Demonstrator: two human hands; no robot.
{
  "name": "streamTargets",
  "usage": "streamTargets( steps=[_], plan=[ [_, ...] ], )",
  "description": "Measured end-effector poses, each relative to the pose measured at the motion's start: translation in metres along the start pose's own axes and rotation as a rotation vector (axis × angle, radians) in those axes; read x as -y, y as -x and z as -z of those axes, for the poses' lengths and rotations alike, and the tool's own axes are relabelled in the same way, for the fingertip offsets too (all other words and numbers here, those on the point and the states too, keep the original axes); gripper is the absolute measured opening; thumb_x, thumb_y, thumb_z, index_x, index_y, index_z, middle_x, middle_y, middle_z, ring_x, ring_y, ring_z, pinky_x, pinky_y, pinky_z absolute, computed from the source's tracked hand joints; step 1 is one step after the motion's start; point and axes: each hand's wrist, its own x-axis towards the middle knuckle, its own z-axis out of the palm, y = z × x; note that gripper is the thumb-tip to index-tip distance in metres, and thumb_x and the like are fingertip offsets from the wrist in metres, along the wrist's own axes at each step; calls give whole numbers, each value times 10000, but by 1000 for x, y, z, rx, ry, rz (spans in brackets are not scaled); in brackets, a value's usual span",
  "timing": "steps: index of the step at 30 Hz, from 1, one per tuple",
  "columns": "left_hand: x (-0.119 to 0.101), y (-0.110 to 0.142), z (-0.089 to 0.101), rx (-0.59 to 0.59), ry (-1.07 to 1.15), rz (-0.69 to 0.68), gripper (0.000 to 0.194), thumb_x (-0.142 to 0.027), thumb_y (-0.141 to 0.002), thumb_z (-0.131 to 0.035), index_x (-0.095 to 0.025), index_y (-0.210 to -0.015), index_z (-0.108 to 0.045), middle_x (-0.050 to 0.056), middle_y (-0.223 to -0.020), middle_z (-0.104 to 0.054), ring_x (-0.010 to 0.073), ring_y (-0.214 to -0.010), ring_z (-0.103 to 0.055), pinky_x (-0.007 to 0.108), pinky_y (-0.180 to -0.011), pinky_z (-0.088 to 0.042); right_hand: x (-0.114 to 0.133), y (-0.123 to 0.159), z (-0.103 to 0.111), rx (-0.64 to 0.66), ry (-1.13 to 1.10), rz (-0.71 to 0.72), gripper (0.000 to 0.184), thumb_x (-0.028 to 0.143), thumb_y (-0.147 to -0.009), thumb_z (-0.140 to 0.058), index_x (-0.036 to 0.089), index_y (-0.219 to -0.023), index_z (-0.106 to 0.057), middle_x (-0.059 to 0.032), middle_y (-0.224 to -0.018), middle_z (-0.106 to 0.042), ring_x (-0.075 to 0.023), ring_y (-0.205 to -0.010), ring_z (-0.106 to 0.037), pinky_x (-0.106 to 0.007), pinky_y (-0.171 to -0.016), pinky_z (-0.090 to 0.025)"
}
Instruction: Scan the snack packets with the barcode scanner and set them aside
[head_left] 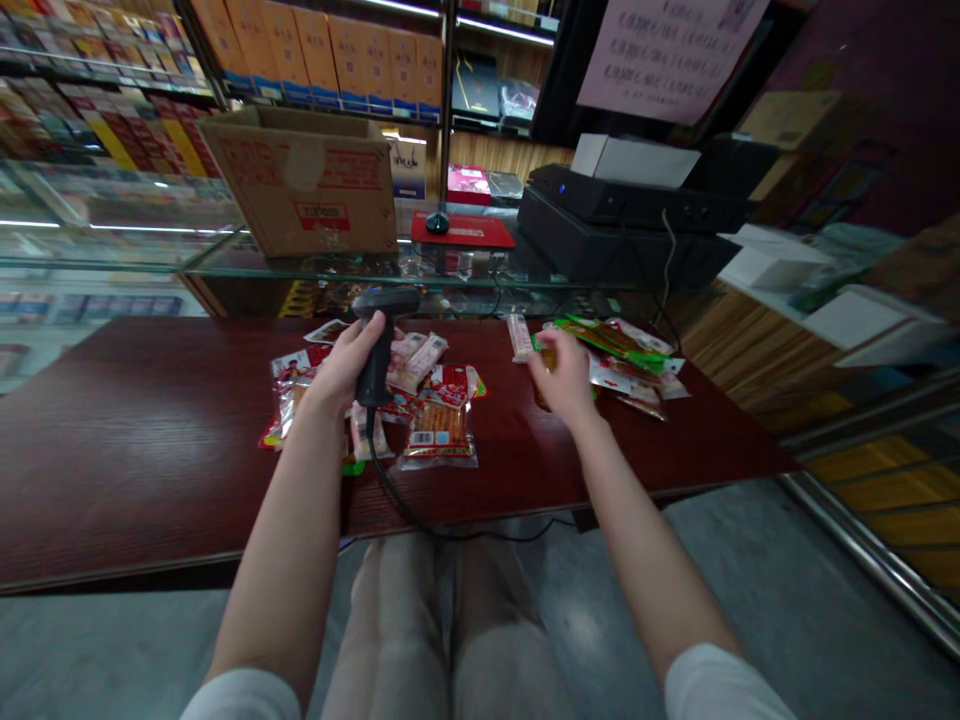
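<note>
While my left hand (346,362) was clamped round a scanner (373,372) above some packets (439,432), more packets (619,342) lay beside my right hand (568,378); its grip and my progress, I couldn't tell.

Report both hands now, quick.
Left hand: closed around the black handheld scanner.
Right hand: fingers curled at an amber-and-green packet; whether its grip is closed can't be told.

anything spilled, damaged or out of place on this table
No spill or damage that I can make out. The one oddity is the black cable of the scanner in the left hand: it droops at the table's front edge and might snag. The snack packets lie in untidy, overlapping heaps.
</note>
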Motion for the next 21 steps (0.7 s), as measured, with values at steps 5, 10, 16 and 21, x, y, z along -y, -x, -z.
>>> streamTargets(
  steps=[5,10,16,21],
  plan=[
    [-1,0,1,-8,5,-10,387,-526,-827,-720,-171,-960,-642,7,-596,-592,133,-450,-569,223,-402,-439,49,5,-82,535,28,-41,725,637,-656,-804,167,-1184,-643,-208,-1256,-616,-400,-1173,-568,-553,-1006,-451],
    [2,-1,3,-16,-17,19,416,-563,-832,-694,-170,-966,-663,13,-577,-595,132,-429,-544,224,-381,-425,37,-2,-89,607,159,-126,787,606,-539,-893,181,-1157,-654,-217,-1282,-571,-442,-1210,-540,-579,-1002,-437],
    [3,2,2,26,4,-5,413,-555,-819,-711,-169,-953,-648,44,-716,-670,122,-494,-572,222,-432,-462,-6,-8,-85,531,-105,-226,759,341,-528,-928,178,-1184,-584,-113,-994,-693,-311,-981,-672,-464,-908,-505],
    [-1,6,-3,24,18,13,377,-518,-821,-725,-176,-922,-602,18,-701,-644,114,-503,-584,212,-441,-471,-20,-17,-73,271,-284,-355,651,307,-516,-897,163,-1073,-591,-129,-1030,-707,-315,-988,-678,-500,-947,-510]
  ],
)
